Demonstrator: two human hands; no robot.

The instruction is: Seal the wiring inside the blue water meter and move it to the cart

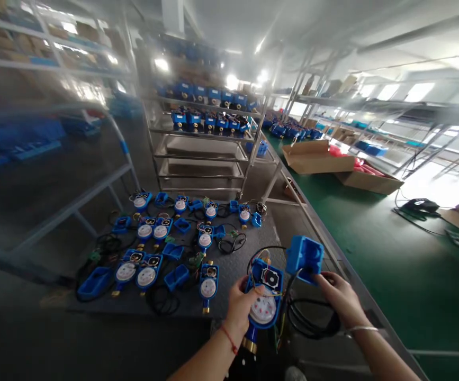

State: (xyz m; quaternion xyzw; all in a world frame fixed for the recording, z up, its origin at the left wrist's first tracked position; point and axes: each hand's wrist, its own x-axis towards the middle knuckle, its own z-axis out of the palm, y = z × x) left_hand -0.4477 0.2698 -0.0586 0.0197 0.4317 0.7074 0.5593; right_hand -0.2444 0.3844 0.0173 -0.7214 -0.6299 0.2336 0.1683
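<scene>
My left hand (242,307) is closed around the left side of a blue water meter (264,309), its thumb near the round white dial. The meter's housing lies open, with wires and a black round part above the dial and a brass end below. In my right hand (340,296) is a blue plastic cover (305,258), gripped at its lower edge with the hollow side showing. A coiled black cable (312,323) hangs below it, between my hands. Nearest to the held meter on the dark surface stands another open water meter (208,286).
Several open meters, blue covers and coiled cables lie on the dark table mat (233,270). Behind it stands a metal rack (201,153) holding rows of blue meters. A metal frame (114,132) borders the left. Cardboard boxes (316,159) sit on the green floor at right.
</scene>
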